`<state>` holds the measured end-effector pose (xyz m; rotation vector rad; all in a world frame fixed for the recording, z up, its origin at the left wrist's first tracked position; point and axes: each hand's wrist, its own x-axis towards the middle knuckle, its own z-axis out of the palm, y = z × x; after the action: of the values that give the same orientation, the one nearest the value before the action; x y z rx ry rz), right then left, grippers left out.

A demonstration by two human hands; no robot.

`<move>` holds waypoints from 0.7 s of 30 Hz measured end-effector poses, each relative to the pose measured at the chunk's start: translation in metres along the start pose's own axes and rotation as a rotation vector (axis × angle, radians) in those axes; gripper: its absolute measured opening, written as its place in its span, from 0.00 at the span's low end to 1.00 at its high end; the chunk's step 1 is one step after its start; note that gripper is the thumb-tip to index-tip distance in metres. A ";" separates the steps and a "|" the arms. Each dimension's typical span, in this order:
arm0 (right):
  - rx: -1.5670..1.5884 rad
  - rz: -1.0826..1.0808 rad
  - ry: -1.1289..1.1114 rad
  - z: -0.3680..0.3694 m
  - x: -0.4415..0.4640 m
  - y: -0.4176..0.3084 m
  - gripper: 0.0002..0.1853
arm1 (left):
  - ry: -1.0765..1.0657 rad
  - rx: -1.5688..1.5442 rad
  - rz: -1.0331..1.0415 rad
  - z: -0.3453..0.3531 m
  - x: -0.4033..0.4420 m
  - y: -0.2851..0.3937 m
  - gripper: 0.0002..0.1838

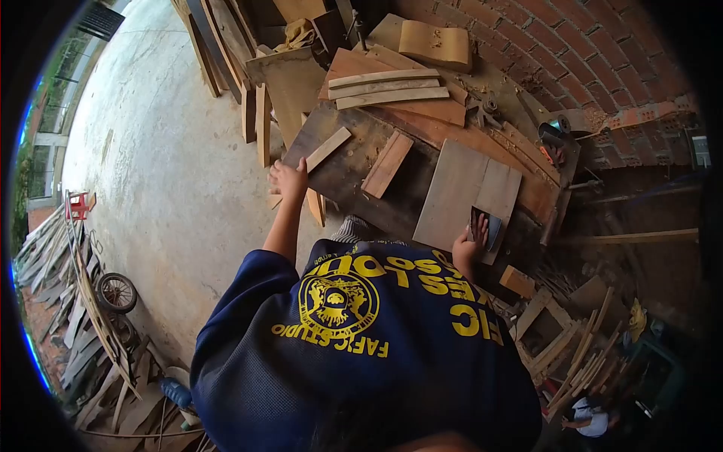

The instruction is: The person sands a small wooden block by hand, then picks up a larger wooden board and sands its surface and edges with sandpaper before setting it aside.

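My left hand is at the bench's left edge, its fingers closed round the near part of a light wooden strip. A short brown block lies on the dark bench top to the right of the strip. Further right is a wide pale panel of joined boards. Over the panel's near right corner, my right hand holds a dark flat object, whose exact kind I cannot make out. Part of that hand's grip is hidden.
Two curved strips and a curved wooden block lie at the bench's far side, near a brick wall. Boards lean at the left. A wheel stands lower left. Another person is at lower right.
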<state>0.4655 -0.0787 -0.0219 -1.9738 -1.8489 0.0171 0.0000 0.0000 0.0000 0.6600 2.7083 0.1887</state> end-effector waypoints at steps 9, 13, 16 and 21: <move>-0.024 0.000 0.020 0.005 0.002 0.000 0.32 | -0.325 -0.999 -0.305 0.020 0.021 -0.117 0.38; -0.008 0.019 0.004 0.005 0.002 -0.001 0.34 | -0.300 -1.465 -0.263 0.008 0.021 -0.095 0.15; -0.006 0.027 -0.003 0.007 -0.001 0.001 0.34 | -0.343 -1.554 -0.175 -0.013 0.017 -0.074 0.10; -0.001 0.006 0.012 0.000 -0.012 0.001 0.32 | -0.501 -1.658 0.183 -0.020 0.020 -0.062 0.12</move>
<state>0.4650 -0.0901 -0.0258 -1.9755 -1.8355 0.0061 -0.0500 -0.0467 0.0001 0.2804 1.2403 1.7053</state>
